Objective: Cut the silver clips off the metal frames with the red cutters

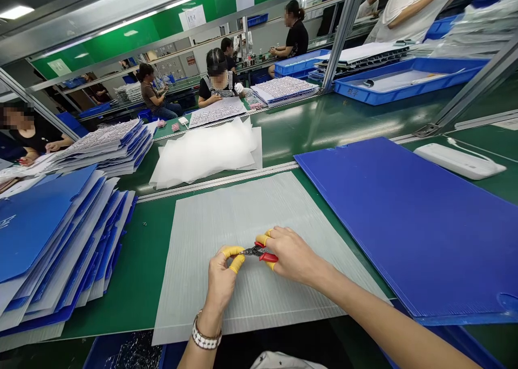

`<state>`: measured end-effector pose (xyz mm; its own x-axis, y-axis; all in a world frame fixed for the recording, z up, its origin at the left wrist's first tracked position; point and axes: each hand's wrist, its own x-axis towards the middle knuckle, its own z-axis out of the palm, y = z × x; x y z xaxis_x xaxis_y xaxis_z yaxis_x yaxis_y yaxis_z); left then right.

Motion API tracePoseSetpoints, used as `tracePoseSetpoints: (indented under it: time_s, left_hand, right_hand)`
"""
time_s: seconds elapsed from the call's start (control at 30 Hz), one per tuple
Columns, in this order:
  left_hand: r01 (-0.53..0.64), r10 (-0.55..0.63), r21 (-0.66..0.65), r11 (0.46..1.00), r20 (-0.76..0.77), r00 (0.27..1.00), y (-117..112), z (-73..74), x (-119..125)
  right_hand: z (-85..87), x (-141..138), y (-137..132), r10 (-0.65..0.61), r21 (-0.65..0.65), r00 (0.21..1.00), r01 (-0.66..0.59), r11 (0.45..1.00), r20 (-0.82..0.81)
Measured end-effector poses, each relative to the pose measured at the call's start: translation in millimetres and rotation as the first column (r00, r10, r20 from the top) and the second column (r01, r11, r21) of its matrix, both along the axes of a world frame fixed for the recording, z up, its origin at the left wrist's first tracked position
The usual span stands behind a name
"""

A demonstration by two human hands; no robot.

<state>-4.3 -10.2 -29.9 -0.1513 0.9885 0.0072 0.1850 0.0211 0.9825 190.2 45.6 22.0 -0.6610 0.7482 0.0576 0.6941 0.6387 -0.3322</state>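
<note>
My right hand (289, 255) is closed around small red-handled cutters (262, 252), its fingertips in yellow finger cots. The tool's metal jaws point left toward my left hand (222, 277). That hand pinches its yellow-capped thumb and forefinger together right at the jaws; whatever tiny part sits in the pinch is too small to make out. Both hands hover over a grey corrugated plastic sheet (226, 223) lying on the green bench (137, 282). A metal bracelet circles my left wrist.
A large blue corrugated sheet (408, 223) lies to the right, a fanned stack of blue and white sheets (48, 250) to the left. White foam sheets (206, 150) sit beyond a metal rail. A white box (459, 161) rests far right. Other people work at benches behind.
</note>
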Motion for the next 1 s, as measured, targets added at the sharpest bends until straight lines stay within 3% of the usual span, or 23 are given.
tracePoseSetpoints:
  time_s: [0.53,0.67,0.87,1.0]
  left_hand:
    - [0.021,-0.018,0.047,0.999,-0.058,0.998,-2,5.6,-1]
    - [0.015,-0.015,-0.001,1.000,-0.009,1.000,-1,5.8,0]
    - [-0.097,0.128,-0.145,0.985,0.224,0.966,2,1.3,0]
    - [-0.110,0.140,-0.146,0.983,0.209,0.968,4,-3.0,-3]
  right_hand:
    - [-2.1,-3,0,0.000,-0.008,0.998,0.000,1.000,0.057]
    - [-1.6,0,3,0.007,-0.025,0.998,-0.006,1.000,0.060]
    - [-9.0,9,9,-0.131,-0.100,0.991,0.131,0.986,0.000]
    - [-21.6,15,8,-0.207,-0.183,0.975,0.189,0.965,-0.084]
